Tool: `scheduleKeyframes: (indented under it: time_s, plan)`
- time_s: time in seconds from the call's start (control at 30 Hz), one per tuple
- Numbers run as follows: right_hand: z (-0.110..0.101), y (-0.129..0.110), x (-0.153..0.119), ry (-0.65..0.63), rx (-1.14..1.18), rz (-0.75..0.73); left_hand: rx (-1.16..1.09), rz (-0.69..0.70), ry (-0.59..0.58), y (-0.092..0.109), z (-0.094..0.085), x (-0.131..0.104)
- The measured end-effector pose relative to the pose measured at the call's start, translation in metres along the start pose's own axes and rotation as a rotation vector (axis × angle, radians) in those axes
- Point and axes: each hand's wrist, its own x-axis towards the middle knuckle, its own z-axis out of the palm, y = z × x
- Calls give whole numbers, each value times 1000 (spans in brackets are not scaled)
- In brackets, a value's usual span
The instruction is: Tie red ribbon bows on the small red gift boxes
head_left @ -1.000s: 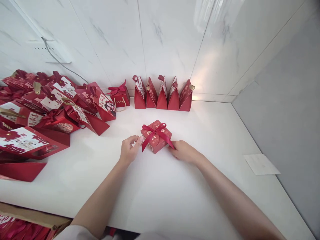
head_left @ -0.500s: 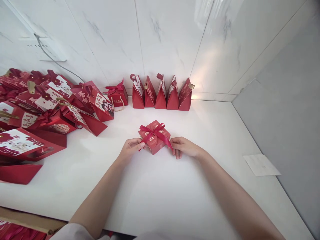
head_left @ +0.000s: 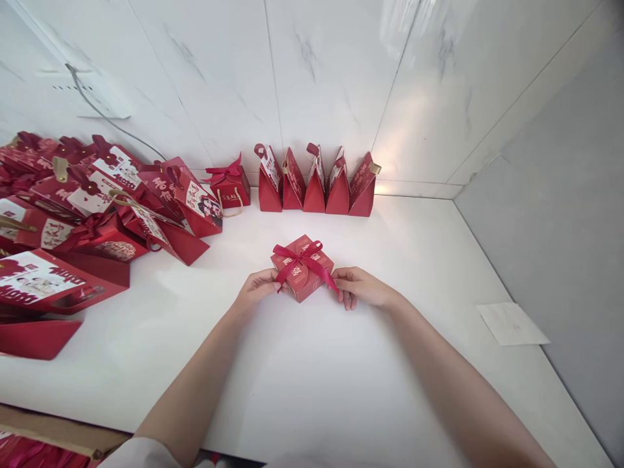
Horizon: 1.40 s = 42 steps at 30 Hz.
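A small red gift box (head_left: 303,286) with pale printing lies on the white table, one corner turned my way. Across its top a dark red ribbon (head_left: 319,268) is tied in a bow, with two loops and two tails. My left hand (head_left: 256,290) is beside the box's left corner, thumb and fingers pinched on the left tail. On the other side my right hand (head_left: 358,286) pinches the right tail, its lower fingers curled under. Both hands rest close to the tabletop.
Five-sided clutter aside, several red triangular gift boxes (head_left: 314,195) stand in a row by the tiled wall. A red cube box (head_left: 234,193) with a bow is left of them. Many red boxes (head_left: 97,224) crowd the left. A white paper (head_left: 511,324) lies right; a cardboard carton (head_left: 58,429) sits lower left.
The left ribbon tail's end has shifted slightly right, and my left fingers have drawn in a little. My right hand and the box are nearly unmoved.
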Motion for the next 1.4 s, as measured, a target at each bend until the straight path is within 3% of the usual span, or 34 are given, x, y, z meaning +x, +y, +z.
scheduleKeyframes:
  time_s: [0.13,0.3,0.33,0.47,0.53,0.67,0.93,1.13,1.4]
  plan:
    - [1,1,1,13,11,-6,103,-73,18,-3,0,2]
    - [1,6,4,100,55,-53,265,-11,224,-11,-7,5]
    - [1,6,5,117,65,-66,262,17,215,-11,-9,5]
    - [3,7,4,184,99,-126,304,195,-31,-10,-14,3]
    - [5,6,3,191,101,-155,395,290,-91,-10,-14,2]
    - [8,3,-1,112,23,-215,580,315,-44,-12,-8,4]
    - [2,12,2,39,35,-266,660,367,137,-7,6,-2]
    - [2,14,2,52,40,-266,758,526,181,-5,8,-4]
    - [5,14,2,73,27,-264,747,406,204,-2,8,-7]
